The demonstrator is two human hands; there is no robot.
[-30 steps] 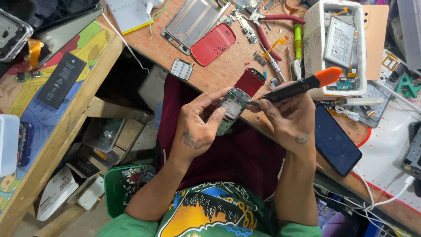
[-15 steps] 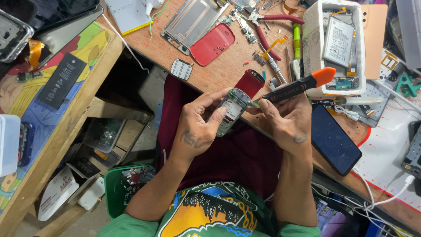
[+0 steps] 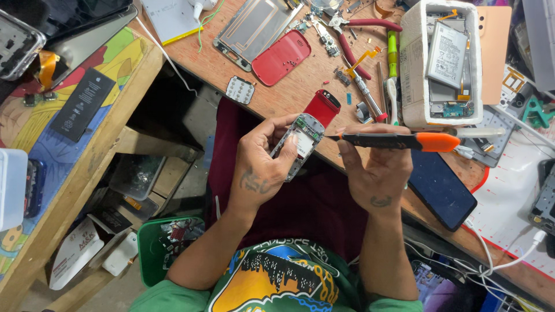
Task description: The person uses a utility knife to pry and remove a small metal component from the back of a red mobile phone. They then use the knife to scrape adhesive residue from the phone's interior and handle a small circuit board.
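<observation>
Screwdriver (image 3: 399,140) angle is being levelled: a second ago the black shaft with its orange cap was being held tilted, cap raised toward the white foam tray (image 3: 411,69); now it is being held nearly flat, tip laid against the top corner of the small grey phone body (image 3: 300,144). The tool is being clamped in the fingers of the right hand (image 3: 378,173). The phone body is being gripped, fingers closed around its edges, in the left hand (image 3: 260,167), above the lap and just beside the worktop (image 3: 300,81) edge, close to the red cover piece (image 3: 322,107). It is being kept in much the same place as before. Judged from this, work at that corner is being continued with a changed approach.
</observation>
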